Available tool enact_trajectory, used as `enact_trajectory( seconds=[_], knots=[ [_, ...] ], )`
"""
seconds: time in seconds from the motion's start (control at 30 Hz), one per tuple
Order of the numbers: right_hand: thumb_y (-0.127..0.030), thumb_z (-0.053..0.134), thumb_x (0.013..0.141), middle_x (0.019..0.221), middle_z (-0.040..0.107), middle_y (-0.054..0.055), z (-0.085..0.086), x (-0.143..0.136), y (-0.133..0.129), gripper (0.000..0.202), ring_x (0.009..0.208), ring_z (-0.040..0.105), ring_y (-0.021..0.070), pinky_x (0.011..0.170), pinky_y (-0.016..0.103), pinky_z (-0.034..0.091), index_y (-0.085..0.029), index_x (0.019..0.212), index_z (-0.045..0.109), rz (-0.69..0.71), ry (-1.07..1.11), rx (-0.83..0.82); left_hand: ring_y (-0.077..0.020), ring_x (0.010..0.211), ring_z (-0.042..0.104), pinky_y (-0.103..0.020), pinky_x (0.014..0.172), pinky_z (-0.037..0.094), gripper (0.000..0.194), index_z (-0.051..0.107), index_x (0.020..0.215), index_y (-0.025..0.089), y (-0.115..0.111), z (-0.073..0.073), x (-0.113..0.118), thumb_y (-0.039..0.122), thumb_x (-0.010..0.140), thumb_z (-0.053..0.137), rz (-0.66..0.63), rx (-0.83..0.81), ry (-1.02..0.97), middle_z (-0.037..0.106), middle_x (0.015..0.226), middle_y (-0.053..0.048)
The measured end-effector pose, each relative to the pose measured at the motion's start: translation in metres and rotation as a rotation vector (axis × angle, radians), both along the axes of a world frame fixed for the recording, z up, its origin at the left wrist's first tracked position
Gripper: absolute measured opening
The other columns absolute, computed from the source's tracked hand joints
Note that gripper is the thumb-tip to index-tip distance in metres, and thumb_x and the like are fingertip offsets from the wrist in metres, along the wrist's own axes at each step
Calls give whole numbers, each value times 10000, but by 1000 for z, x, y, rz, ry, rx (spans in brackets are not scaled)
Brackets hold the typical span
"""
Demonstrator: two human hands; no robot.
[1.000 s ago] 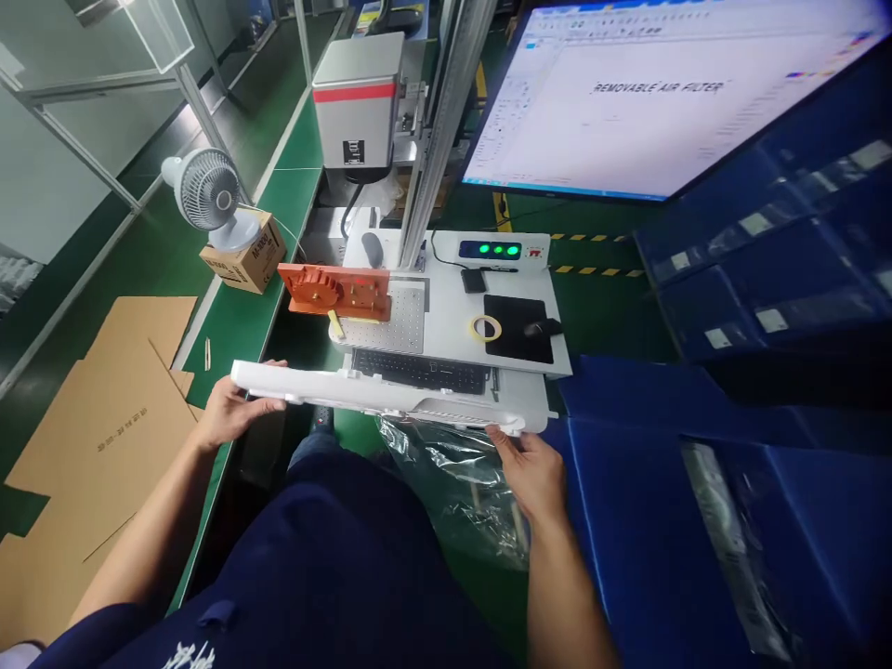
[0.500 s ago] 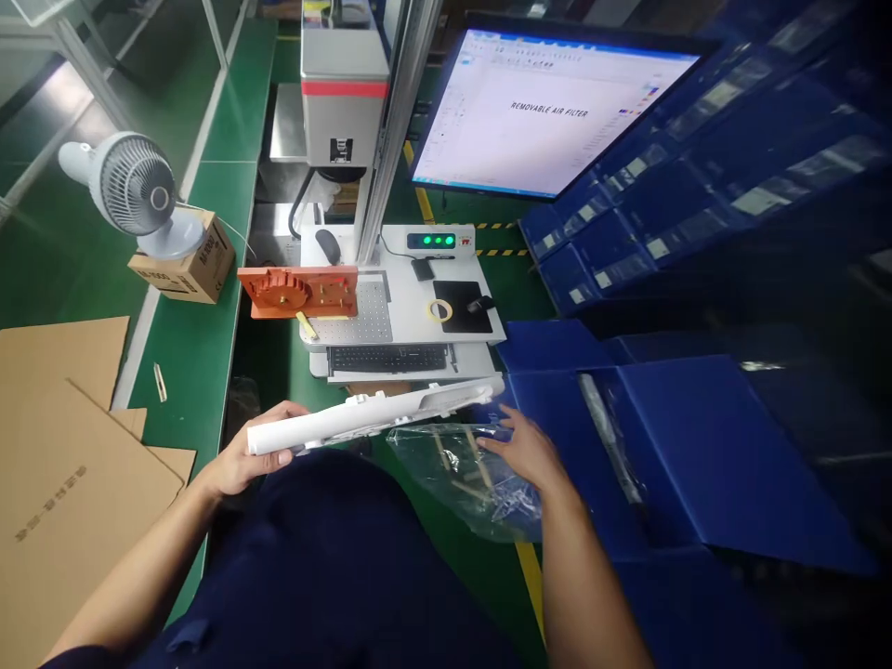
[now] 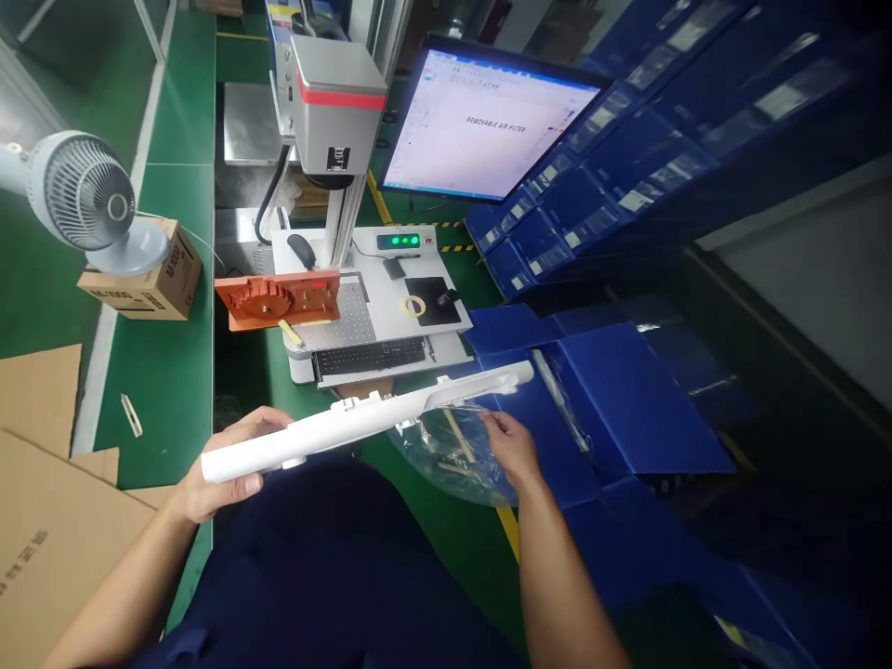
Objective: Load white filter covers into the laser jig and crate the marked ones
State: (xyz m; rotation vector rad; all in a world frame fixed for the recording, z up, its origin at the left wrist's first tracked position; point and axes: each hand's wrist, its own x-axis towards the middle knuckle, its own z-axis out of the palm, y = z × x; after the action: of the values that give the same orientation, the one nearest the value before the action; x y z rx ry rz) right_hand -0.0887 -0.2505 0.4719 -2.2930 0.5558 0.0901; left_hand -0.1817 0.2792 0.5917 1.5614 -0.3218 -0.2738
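My left hand [image 3: 227, 460] is closed around the near-left end of a long white plastic part [image 3: 327, 429], with the thumb below and the fingers behind. The part slants up to the right across the front of my body, with small clips along its edges and a recess near its far end. Below that far end my right hand [image 3: 512, 446] pinches the top edge of a clear plastic bag [image 3: 464, 465]. The bag hangs loose under the part, and pale strips show in or through it; which of the two I cannot tell.
Ahead stands a white machine bench [image 3: 390, 316] with an orange fixture [image 3: 275, 299], a keyboard [image 3: 369, 356] and a tape ring [image 3: 413, 306]. A monitor [image 3: 480, 130] hangs above. Blue cartons [image 3: 641, 400] fill the right. On the left are a fan [image 3: 87, 195], cardboard [image 3: 48, 520] and a cutter [image 3: 131, 414].
My right hand has gone from spread fingers to a pinch on the bag's edge. The white part has turned slightly in my left hand. The whole view has swung to the right.
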Motion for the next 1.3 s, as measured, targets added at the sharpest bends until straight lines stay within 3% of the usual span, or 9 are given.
enact_trajectory(
  seconds=[0.17, 0.33, 0.47, 0.57, 0.7, 0.87, 1.1, 1.2, 1.3],
  knots=[
    [-843, 664, 830, 670, 598, -24, 4, 1, 14, 677, 662, 518, 184, 636, 308, 418, -188, 971, 759, -99, -171, 204, -365, 1141, 689, -480, 974, 570, 456, 799, 1208, 201, -3, -4, 16, 591, 981, 739, -88, -20, -75, 702, 1327, -183],
    [-880, 544, 893, 813, 734, 54, 12, 15, 21, 776, 748, 630, 225, 695, 322, 507, -164, 1094, 769, -283, -281, 175, -344, 1166, 670, -442, 966, 550, 395, 751, 1053, 192, 2, -12, 10, 583, 1001, 724, -134, 72, -98, 710, 1271, -170],
    [-778, 469, 974, 1071, 822, 157, 25, 26, 51, 719, 974, 723, 298, 863, 369, 545, -168, 1152, 805, -117, -311, -12, -321, 1143, 671, -424, 962, 548, 396, 742, 1066, 189, 1, -13, 5, 580, 1008, 721, -158, 98, -56, 691, 1276, -162],
    [-703, 446, 1019, 1130, 838, 158, 40, 28, 87, 642, 1029, 744, 321, 892, 384, 535, -208, 1181, 820, 72, -275, -152, -280, 1079, 670, -396, 936, 544, 358, 733, 1044, 184, -13, -13, 15, 541, 1008, 741, -162, 100, -35, 679, 1258, -142],
    [-590, 446, 1075, 1207, 842, 132, 62, 24, 132, 523, 1077, 759, 318, 895, 375, 520, -235, 1171, 817, 284, -314, -194, -271, 1093, 665, -386, 961, 543, 342, 701, 969, 163, -51, -20, 39, 499, 1012, 748, -165, 102, -58, 690, 1225, -139],
    [-552, 439, 1107, 1051, 857, 126, 92, 18, 165, 489, 904, 770, 293, 779, 353, 486, -234, 1139, 809, 285, -342, -202, -245, 1039, 666, -349, 919, 528, 336, 741, 1051, 159, -105, -41, 67, 474, 954, 805, -107, 83, -55, 700, 1221, -116],
    [-509, 483, 1139, 852, 826, 60, 140, 7, 203, 398, 727, 749, 223, 662, 300, 458, -238, 1088, 770, 447, -474, 52, -222, 954, 598, -336, 895, 494, 266, 730, 1038, 162, -154, -58, 87, 341, 857, 810, 4, 54, -21, 671, 1034, -58],
    [-439, 494, 1151, 860, 816, 40, 147, 2, 216, 335, 734, 750, 190, 675, 275, 475, -232, 1068, 743, 542, -557, 180, -238, 988, 597, -352, 940, 509, 257, 731, 1034, 165, -159, -57, 88, 332, 851, 799, 68, 48, 27, 683, 979, -48],
    [-356, 496, 1152, 906, 808, 43, 148, -1, 227, 273, 797, 757, 182, 729, 266, 503, -221, 1075, 720, 642, -636, 295, -227, 919, 600, -344, 875, 542, 304, 704, 927, 157, -154, -58, 84, 434, 864, 810, 159, 34, 92, 677, 904, -49]
  ],
)
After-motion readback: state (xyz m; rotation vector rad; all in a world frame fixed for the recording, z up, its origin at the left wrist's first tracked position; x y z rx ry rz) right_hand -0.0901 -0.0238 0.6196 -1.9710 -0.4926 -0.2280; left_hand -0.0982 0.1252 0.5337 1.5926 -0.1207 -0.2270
